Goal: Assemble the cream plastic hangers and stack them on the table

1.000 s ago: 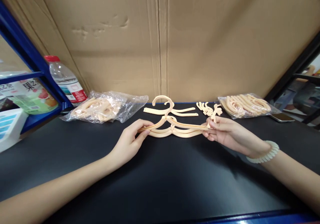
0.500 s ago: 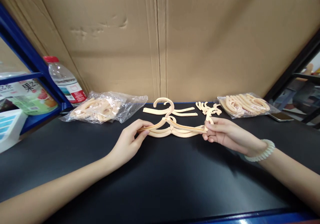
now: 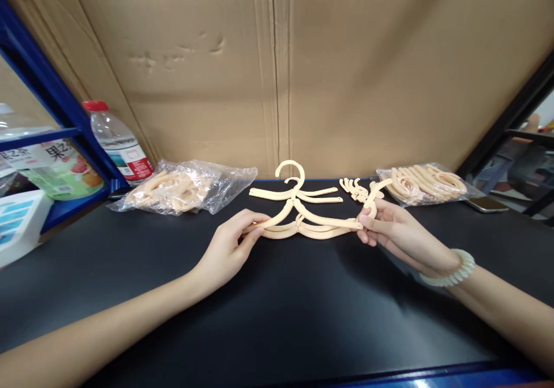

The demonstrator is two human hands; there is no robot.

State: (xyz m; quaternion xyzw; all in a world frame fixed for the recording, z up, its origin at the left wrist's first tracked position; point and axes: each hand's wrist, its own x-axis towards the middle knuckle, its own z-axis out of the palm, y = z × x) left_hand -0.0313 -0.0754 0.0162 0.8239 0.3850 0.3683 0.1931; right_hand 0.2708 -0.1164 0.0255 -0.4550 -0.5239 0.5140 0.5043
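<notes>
A cream plastic clothes hanger [image 3: 325,219] is held up between both hands, its hook pointing upward and curling left. My left hand [image 3: 229,243] pinches the end of its left arm. With thumb and fingers my right hand [image 3: 389,229] grips the end of the right arm, and a loose curved hook piece [image 3: 381,191] sticks up from the same grip. Just behind and below, another cream hanger [image 3: 281,234] lies on the black table, partly covered. Farther back lie separate hanger arms [image 3: 322,199] and a small pile of hooks [image 3: 355,189].
Clear plastic bags of hanger parts sit at the back left [image 3: 173,189] and back right [image 3: 426,183]. A phone [image 3: 487,204] lies beside the right bag. A red-capped bottle [image 3: 119,145], a blue shelf and a white box [image 3: 21,226] stand at left. Cardboard [image 3: 194,88] walls the back.
The held hanger has tilted more upright, its hook rising and shifting slightly right. The hook piece in my right hand has swung up and to the right. The view has shifted slightly.
</notes>
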